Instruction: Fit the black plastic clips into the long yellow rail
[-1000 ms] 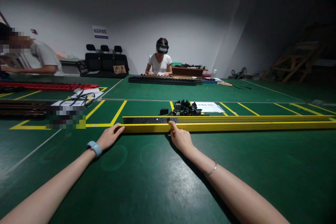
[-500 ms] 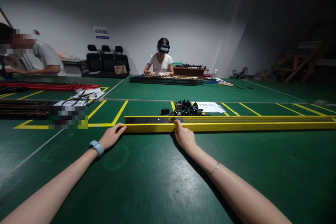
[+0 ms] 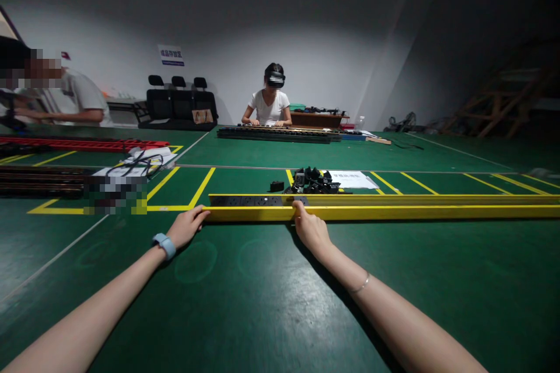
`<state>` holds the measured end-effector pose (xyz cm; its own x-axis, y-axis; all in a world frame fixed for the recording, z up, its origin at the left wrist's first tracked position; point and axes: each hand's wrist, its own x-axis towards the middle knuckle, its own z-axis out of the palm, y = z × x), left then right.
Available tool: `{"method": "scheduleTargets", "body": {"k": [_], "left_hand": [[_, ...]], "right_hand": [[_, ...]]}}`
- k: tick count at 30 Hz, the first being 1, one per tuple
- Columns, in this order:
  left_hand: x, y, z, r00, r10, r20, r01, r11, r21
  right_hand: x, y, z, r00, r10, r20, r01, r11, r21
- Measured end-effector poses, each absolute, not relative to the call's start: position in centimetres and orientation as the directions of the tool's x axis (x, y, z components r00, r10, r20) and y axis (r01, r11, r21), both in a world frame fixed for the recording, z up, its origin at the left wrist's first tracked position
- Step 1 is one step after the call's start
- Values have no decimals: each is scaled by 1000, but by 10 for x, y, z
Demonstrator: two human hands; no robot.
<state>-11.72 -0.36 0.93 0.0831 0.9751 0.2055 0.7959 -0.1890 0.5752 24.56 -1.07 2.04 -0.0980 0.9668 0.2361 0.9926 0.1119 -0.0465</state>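
Note:
A long yellow metal channel (image 3: 406, 212) lies across the green table in front of me, running out of view on the right. Black socket modules (image 3: 247, 201) sit in a row inside its left part. My left hand (image 3: 187, 227) is closed around the channel's left end, thumb and fingers at the front wall. Farther right, my right hand (image 3: 313, 234) is closed at the front wall, its index finger hooked over the edge beside the last black module. The fingertips there are partly hidden by the wall. Behind the channel lies a heap of small black parts (image 3: 318, 180).
White paper (image 3: 353, 179) lies right of the heap, and one loose black piece (image 3: 276, 186) left of it. Black rails (image 3: 44, 180), a red rail (image 3: 100, 144) and papers with cables lie at left. Two people work, one across the table (image 3: 268, 106), one at left (image 3: 83, 96).
The whole view has shifted slightly. Both hands keep nearly the same places on the yellow channel; the modules inside show no clear movement.

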Motion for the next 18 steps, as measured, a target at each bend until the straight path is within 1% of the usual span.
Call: {"method": "scheduleTargets", "body": {"k": [3,5,7,10,13,18], "left_hand": [[-116,-4,11,81,975,209,790,-191,583],[-116,-5,11,82,975,207,791,-190,582],[-116,-5,11,81,976,203,793,-187,580],[-117,-4,10,79,977,196,798,-180,575],[-117,-4,9,74,978,195,796,-176,580],[-114,-6,10,63,976,208,794,-176,582]], "right_hand": [[248,-10,22,-89,971,221,992,108,-73],[253,-9,23,-54,976,213,993,75,-91],[260,-8,23,-25,978,206,994,46,-95],[267,-9,21,-36,976,214,994,56,-89],[264,-12,18,-98,963,249,990,120,-76],[242,-17,17,-265,926,270,957,287,-46]]}}
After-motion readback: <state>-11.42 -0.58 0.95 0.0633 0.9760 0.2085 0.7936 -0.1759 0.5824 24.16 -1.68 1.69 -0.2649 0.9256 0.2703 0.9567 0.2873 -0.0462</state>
